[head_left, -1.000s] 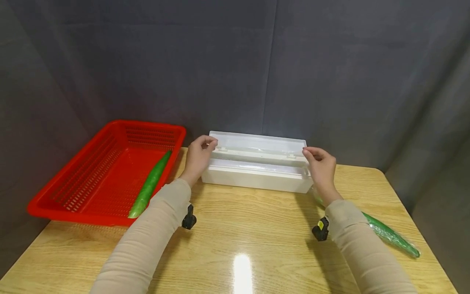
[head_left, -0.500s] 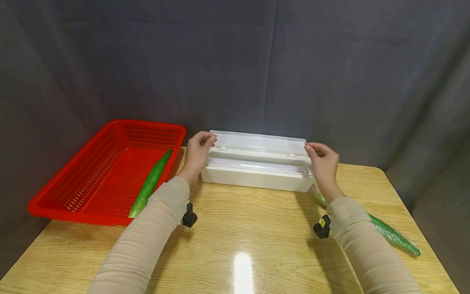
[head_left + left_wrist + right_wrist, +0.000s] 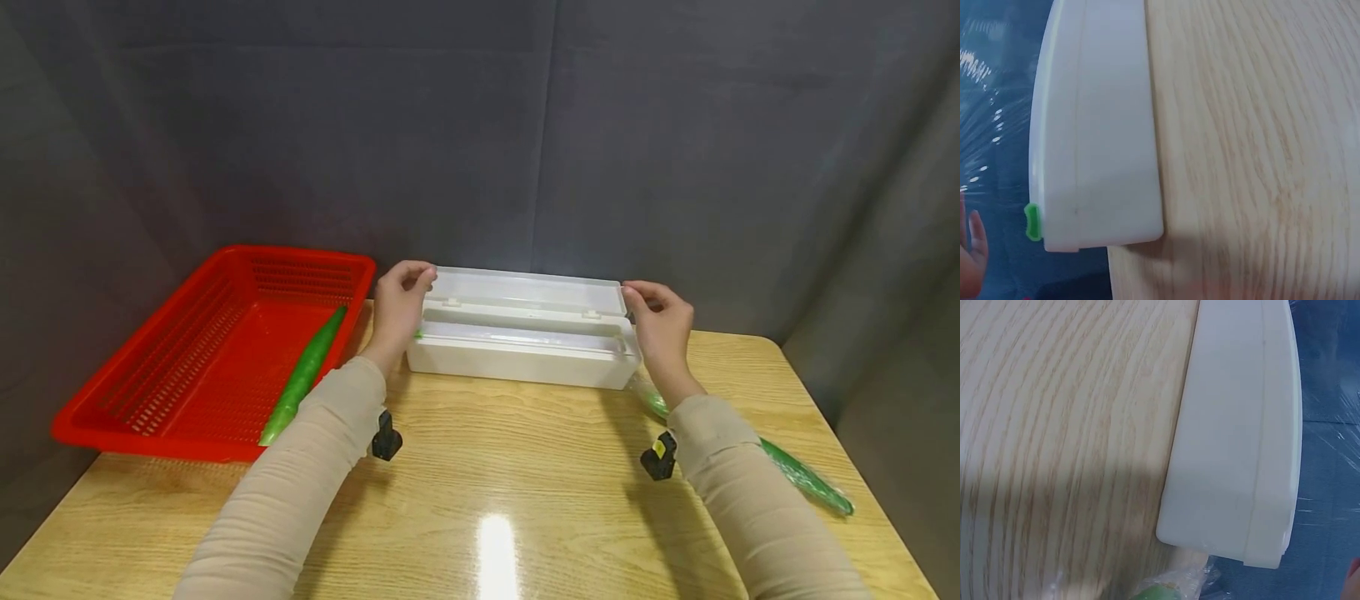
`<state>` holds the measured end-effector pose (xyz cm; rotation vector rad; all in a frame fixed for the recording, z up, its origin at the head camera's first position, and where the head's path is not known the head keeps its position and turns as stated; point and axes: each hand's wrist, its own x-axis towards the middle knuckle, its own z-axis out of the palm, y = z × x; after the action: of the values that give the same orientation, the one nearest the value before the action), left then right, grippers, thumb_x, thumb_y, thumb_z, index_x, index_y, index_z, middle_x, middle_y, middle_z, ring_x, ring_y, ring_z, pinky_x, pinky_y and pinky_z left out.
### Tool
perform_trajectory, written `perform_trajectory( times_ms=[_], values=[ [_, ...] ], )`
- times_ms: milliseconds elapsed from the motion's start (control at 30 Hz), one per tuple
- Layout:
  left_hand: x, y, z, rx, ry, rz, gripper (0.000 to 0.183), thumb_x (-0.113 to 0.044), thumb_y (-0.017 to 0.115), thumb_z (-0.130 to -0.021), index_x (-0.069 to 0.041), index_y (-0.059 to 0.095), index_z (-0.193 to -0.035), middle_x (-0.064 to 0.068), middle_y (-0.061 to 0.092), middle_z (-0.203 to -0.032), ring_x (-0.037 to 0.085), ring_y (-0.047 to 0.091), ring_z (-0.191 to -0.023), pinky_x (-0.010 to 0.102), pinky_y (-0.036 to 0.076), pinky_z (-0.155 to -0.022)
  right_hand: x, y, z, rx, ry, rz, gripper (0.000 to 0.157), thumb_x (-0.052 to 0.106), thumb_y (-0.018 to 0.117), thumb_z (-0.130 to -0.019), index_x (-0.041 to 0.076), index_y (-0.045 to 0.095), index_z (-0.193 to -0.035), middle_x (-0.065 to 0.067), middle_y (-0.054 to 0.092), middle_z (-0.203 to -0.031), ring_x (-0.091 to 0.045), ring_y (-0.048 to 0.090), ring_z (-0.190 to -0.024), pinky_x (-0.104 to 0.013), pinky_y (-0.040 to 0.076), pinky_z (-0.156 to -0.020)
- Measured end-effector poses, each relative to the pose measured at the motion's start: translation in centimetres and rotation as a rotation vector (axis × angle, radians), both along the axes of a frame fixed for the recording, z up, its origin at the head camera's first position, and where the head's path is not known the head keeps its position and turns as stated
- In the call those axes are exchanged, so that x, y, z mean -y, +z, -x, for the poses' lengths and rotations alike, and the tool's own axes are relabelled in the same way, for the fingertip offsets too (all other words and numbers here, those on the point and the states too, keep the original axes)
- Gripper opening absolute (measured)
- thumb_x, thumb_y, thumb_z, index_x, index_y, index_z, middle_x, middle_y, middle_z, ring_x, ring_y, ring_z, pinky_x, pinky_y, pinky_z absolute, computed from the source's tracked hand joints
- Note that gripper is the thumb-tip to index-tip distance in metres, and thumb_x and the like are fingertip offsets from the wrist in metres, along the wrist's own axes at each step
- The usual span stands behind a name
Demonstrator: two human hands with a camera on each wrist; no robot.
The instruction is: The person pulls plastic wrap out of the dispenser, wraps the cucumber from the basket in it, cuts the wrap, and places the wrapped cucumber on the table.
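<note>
In the head view, a white cling film dispenser box (image 3: 517, 367) stands at the back of the table with its lid (image 3: 528, 292) up. My left hand (image 3: 397, 312) is at its left end and my right hand (image 3: 663, 333) at its right end, both raised above it. Each pinches thumb against fingers at a corner of a clear sheet of cling film (image 3: 991, 119), which glints in both wrist views. A green slider (image 3: 1033, 222) sits on the box's left end. Under my right forearm lies a film-wrapped cucumber (image 3: 806, 477), partly hidden.
On the left, a red plastic basket (image 3: 82, 429) holds an unwrapped cucumber (image 3: 303, 375) along its right side. A grey curtain (image 3: 480, 133) hangs behind the wooden table (image 3: 480, 467). Small black cameras are strapped to both wrists.
Both hands have risen slightly and moved back, from level with the box's opening to beside the raised lid. The sheet goes up with them. Box, basket and cucumbers stay put.
</note>
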<state>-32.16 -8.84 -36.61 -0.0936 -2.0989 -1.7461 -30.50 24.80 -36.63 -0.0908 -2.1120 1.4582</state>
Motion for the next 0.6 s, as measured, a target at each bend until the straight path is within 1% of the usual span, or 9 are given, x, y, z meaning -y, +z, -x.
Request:
perform_trajectory(
  times_ms=[133,267,433,600],
  values=[
    [-0.1,0.3,0.1,-0.012,0.026,0.012,0.018,-0.014,0.065,-0.097,-0.001,0.070,-0.109,0.012,0.069,-0.100,0.021,0.062,-0.088,0.027,0.048,-0.081,0.0,0.3,0.0,-0.011,0.005,-0.012,0.028,0.025,0.072,-0.092,0.001,0.075,-0.107,0.010,0.066,-0.085,-0.007,0.053,-0.072,-0.020,0.043,-0.064],
    [-0.1,0.7,0.1,-0.009,0.037,0.001,0.019,-0.015,0.065,-0.097,-0.002,0.071,-0.109,0.012,0.069,-0.099,0.022,0.062,-0.088,0.027,0.048,-0.080,-0.1,0.6,0.2,-0.036,0.012,-0.028,0.027,0.024,0.073,-0.091,0.000,0.075,-0.105,0.012,0.066,-0.084,-0.008,0.053,-0.071,-0.019,0.042,-0.062],
    [0.0,1.2,-0.1,0.008,0.036,-0.009,0.020,-0.017,0.065,-0.097,-0.004,0.070,-0.111,0.010,0.068,-0.100,0.020,0.061,-0.089,0.026,0.048,-0.081,-0.1,1.1,0.3,-0.053,0.008,-0.036,0.027,0.024,0.074,-0.090,0.001,0.075,-0.105,0.016,0.065,-0.082,-0.008,0.053,-0.071,-0.019,0.041,-0.062],
    [0.1,1.6,-0.1,-0.010,0.022,-0.029,0.019,-0.016,0.065,-0.097,-0.003,0.070,-0.110,0.011,0.068,-0.099,0.020,0.060,-0.088,0.025,0.047,-0.080,0.1,1.5,0.4,-0.071,0.006,-0.010,0.027,0.024,0.075,-0.090,0.000,0.075,-0.105,0.018,0.065,-0.081,-0.007,0.054,-0.071,-0.020,0.040,-0.063]
  ],
)
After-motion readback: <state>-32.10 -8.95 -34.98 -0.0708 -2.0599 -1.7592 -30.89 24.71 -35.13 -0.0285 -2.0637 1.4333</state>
